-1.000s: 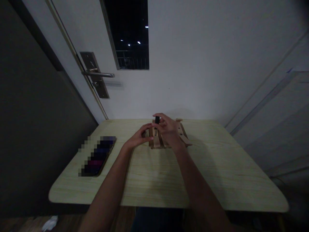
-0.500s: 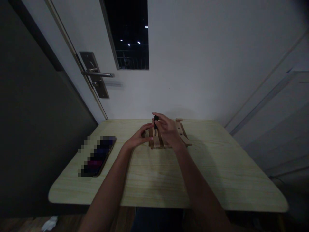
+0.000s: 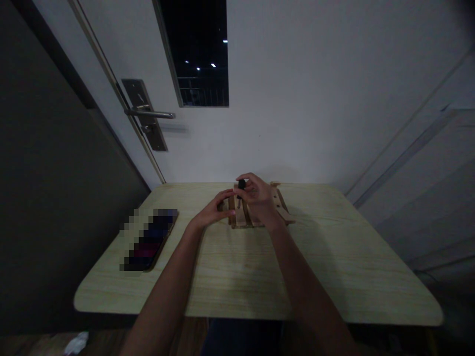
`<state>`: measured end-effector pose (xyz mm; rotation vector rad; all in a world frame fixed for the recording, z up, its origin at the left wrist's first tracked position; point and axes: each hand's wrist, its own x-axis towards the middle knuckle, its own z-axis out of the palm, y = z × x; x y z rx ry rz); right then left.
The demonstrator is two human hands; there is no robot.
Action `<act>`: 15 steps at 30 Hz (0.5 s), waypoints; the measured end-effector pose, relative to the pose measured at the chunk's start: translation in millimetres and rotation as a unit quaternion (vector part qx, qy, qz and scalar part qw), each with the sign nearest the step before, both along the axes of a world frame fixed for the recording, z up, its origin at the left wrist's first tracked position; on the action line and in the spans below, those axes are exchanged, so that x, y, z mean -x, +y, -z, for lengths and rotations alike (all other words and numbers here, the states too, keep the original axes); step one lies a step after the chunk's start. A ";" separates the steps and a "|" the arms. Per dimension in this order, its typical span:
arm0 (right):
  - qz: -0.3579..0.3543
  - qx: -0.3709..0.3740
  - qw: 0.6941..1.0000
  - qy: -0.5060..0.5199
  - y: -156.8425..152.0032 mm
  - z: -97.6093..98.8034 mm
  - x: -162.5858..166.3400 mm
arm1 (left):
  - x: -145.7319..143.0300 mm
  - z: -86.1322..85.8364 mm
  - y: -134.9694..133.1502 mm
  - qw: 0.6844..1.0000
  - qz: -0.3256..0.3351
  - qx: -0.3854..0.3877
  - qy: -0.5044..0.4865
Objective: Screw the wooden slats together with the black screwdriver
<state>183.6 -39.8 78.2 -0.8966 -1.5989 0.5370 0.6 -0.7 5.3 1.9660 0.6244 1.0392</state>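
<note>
A short screwdriver with a black handle (image 3: pixel 241 184) stands nearly upright over a small slatted wooden frame (image 3: pixel 241 217), its thin shaft pointing down at the left slat. My right hand (image 3: pixel 258 195) is closed around the screwdriver's handle, fingers and thumb pinching it, and covers the middle of the frame. At the frame's left end, my left hand (image 3: pixel 213 211) grips the edge between fingers and thumb. Dark holes show in the slat on the right, beyond my right hand. Whether the screwdriver's tip sits in a screw is too small to tell.
The frame lies near the back of a pale wood-grain table (image 3: pixel 237 277), close to a white door (image 3: pixel 282 123) with a metal lever handle (image 3: pixel 152 114). A phone-like flat object (image 3: pixel 154 242), partly pixelated, lies at the left. A white crumpled thing (image 3: pixel 76 343) is on the floor.
My right hand has turned slightly, and the screwdriver's handle has tilted and shifted a little to the right. My left hand and the wooden frame stay in place.
</note>
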 end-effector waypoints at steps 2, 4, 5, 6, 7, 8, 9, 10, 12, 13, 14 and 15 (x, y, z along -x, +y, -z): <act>0.000 -0.006 1.000 -0.007 -1.1 -0.2 -0.2 | 0.1 -0.9 -0.7 1.000 -0.001 0.005 0.003; 0.004 -0.026 0.999 -0.032 -3.7 -1.9 -0.3 | 0.5 -1.6 -1.1 1.000 -0.001 0.008 0.008; 0.009 -0.038 0.998 -0.046 -5.1 -3.0 -0.1 | 0.7 -1.6 -1.0 1.000 -0.002 0.007 0.008; 0.015 -0.048 0.997 -0.057 -6.6 -4.2 0.1 | 0.9 -1.4 -0.8 1.000 -0.002 0.007 0.007; 0.021 -0.052 0.996 -0.063 -7.8 -5.3 0.4 | 1.0 -1.0 -0.4 1.000 -0.002 0.006 0.007; 0.024 -0.053 0.996 -0.064 -8.8 -6.2 0.8 | 1.1 -0.5 0.0 1.000 -0.002 0.004 0.005; 0.023 -0.048 0.997 -0.060 -9.7 -6.9 1.2 | 1.1 0.2 0.5 1.000 -0.002 0.003 0.005; 0.020 -0.040 0.998 -0.052 -10.3 -7.4 1.6 | 1.1 0.8 0.9 1.000 -0.002 0.003 0.005; 0.003 -0.016 0.999 -0.033 -11.1 -7.8 1.9 | 0.7 1.4 1.3 1.000 0.000 0.002 0.006; -0.012 0.000 1.000 -0.024 -11.5 -7.9 1.8 | 0.5 1.3 1.2 1.000 0.001 0.003 0.005; -0.027 0.014 0.999 -0.018 -11.8 -7.9 1.5 | 0.4 1.0 0.9 1.000 0.002 0.003 0.002; -0.042 0.025 0.999 -0.016 -12.2 -8.0 1.1 | 0.2 0.4 0.4 1.000 0.003 0.002 0.001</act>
